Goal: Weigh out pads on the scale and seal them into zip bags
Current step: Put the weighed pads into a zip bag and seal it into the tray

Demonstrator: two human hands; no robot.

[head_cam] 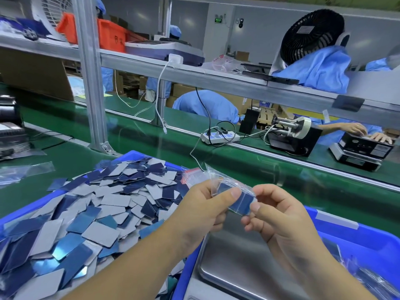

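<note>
While pads (242, 199) sit inside, both hands (238, 213) pinch zip bag (218, 180)

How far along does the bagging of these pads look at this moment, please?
Done: sealed-looking bags lie in the right blue bin. In hand: left hand and right hand pinch a zip bag holding blue pads. Left: the loose pad heap; the scale pan sits bare.
</note>
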